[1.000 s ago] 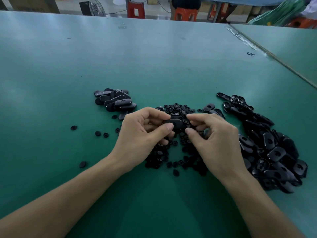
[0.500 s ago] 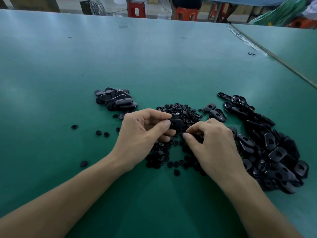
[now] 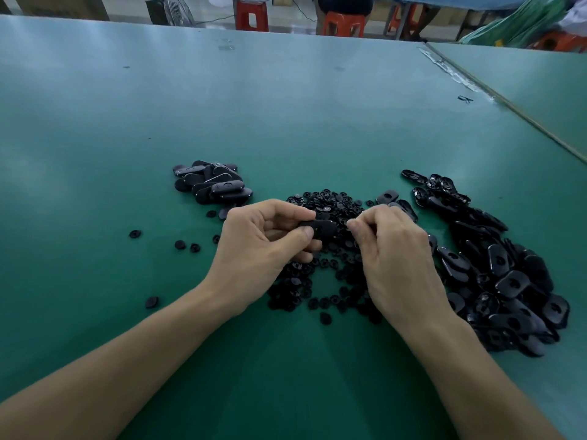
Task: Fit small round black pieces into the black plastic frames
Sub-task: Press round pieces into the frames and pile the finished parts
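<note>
My left hand (image 3: pixel 263 249) pinches a black plastic frame (image 3: pixel 324 228) between thumb and fingers, held just above a heap of small round black pieces (image 3: pixel 330 268). My right hand (image 3: pixel 394 258) is curled over the heap beside the frame, thumb and forefinger tips pressed together near the frame's right end; whether a round piece sits between them is hidden. A large pile of loose frames (image 3: pixel 495 268) lies to the right. A smaller stack of frames (image 3: pixel 212 184) lies at the upper left.
Everything lies on a green table (image 3: pixel 286 115). A few stray round pieces (image 3: pixel 181 244) lie left of my hands. A seam and a second green table (image 3: pixel 540 81) run along the right. Red stools (image 3: pixel 251 14) stand beyond the far edge.
My right hand dropped into the heap of round pieces, then came back up beside the frame with its fingertips pinched. My left hand kept hold of the frame.
</note>
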A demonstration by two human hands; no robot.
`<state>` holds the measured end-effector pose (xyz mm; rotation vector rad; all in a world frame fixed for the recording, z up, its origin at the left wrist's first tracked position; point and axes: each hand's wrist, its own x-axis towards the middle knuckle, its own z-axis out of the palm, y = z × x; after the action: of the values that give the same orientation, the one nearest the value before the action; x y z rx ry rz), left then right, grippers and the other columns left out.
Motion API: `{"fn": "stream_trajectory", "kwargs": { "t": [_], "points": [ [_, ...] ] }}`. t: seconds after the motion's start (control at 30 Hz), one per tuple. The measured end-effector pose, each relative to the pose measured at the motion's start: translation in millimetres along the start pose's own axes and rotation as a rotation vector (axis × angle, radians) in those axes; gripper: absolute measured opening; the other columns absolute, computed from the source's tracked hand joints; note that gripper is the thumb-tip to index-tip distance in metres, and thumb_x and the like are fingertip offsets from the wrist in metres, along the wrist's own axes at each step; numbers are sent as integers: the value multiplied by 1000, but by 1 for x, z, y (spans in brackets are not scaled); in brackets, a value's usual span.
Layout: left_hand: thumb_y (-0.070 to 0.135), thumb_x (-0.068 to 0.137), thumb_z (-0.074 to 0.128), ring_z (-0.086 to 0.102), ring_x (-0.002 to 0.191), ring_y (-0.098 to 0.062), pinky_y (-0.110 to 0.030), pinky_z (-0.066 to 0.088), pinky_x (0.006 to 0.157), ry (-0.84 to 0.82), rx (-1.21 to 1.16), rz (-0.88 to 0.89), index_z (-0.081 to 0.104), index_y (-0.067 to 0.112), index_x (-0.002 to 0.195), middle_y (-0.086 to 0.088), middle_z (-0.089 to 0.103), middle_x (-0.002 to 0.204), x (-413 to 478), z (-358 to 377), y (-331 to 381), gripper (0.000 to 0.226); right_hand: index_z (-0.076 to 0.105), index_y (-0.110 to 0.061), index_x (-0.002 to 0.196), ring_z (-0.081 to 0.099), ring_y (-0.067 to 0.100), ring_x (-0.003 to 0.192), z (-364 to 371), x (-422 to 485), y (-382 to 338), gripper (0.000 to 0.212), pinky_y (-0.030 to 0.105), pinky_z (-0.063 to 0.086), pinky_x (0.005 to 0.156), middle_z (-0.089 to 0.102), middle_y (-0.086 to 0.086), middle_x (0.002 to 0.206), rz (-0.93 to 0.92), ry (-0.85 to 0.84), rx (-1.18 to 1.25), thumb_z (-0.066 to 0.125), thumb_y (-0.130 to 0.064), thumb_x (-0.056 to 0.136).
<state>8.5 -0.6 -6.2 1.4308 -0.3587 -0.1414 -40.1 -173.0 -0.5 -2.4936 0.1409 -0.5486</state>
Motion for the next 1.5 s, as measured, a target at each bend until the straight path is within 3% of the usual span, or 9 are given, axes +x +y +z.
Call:
{"fn": "stream_trajectory", "kwargs": {
  "t": [0.1, 0.2, 0.33, 0.53, 0.77, 0.97, 1.17, 1.3, 1.5],
  "points": [
    [-8, 87, 70, 77, 75, -24, -23, 59, 61, -1, 17, -1, 73, 9, 93, -7, 77, 83, 0, 1, 1, 18, 54, -22, 88, 57, 8, 67, -2, -1, -4, 21, 25, 44, 59, 63, -9, 75, -37, 40, 93, 46, -35, 102],
    [-8, 87, 70, 77, 75, -24, -24, 59, 62, -2, 25, 1, 73, 10, 94, -6, 78, 83, 0, 1, 2, 20, 67, -20, 96, 63, 4, 75, -3, -3, -6, 8, 17, 47, 65, 65, -14, 72, -43, 69, 160, 60, -21, 99],
    [-10, 87, 69, 77, 75, -23, -23, 59, 62, -2, 33, -1, 73, 11, 94, -3, 78, 82, -1, 1, 2, 22, 75, -19, 109, 64, -11, 85, -5, -5, -8, 16, 0, 42, 71, 65, -26, 80, -35, 51, 231, 66, -17, 95],
    [-10, 86, 70, 77, 75, -23, -23, 59, 62, 6, 46, 4, 73, 11, 94, -4, 78, 81, -1, 2, 0, 23, 75, -22, 99, 66, -6, 79, -6, -7, -7, 12, 5, 47, 68, 69, -23, 79, -40, 33, 281, 71, -13, 92],
    [-11, 85, 71, 77, 76, -22, -23, 60, 63, -2, 73, 10, 73, 12, 93, -5, 78, 84, -2, 3, 0, 24, 76, -30, 95, 65, 6, 86, -9, -4, -7, 14, 8, 45, 70, 67, -13, 91, -55, 116, 407, 75, -18, 88],
    [-9, 85, 72, 77, 77, -22, -24, 60, 64, -12, 89, 13, 74, 13, 93, -7, 78, 85, -2, 2, -1, 24, 77, -28, 94, 72, 8, 81, -2, -6, -8, 14, 20, 56, 74, 75, -14, 84, 36, 43, 559, 76, -15, 88],
    [11, 76, 75, 77, 76, -23, -35, 63, 68, -9, 131, 33, 76, 20, 91, -5, 78, 84, -1, 2, -2, 18, 73, -27, 85, 72, 6, 76, 3, -8, -11, 18, 17, 55, 70, 74, -14, 80, 43, 9, 571, 78, -10, 85],
    [12, 76, 75, 76, 75, -21, -46, 64, 65, -39, 151, 38, 77, 23, 89, -3, 77, 83, -2, 1, -2, 17, 73, -28, 82, 71, 5, 74, 5, -8, -13, 20, 14, 53, 69, 74, -16, 78, 39, -3, 547, 78, -9, 84],
    [12, 77, 74, 76, 72, -19, -51, 63, 61, -26, 170, 41, 76, 23, 90, -2, 77, 82, -3, 2, -1, 18, 73, -28, 80, 69, 7, 69, 6, -9, -12, 19, 16, 52, 65, 73, -13, 75, 63, 1, 556, 79, -10, 83]
  ]
}}
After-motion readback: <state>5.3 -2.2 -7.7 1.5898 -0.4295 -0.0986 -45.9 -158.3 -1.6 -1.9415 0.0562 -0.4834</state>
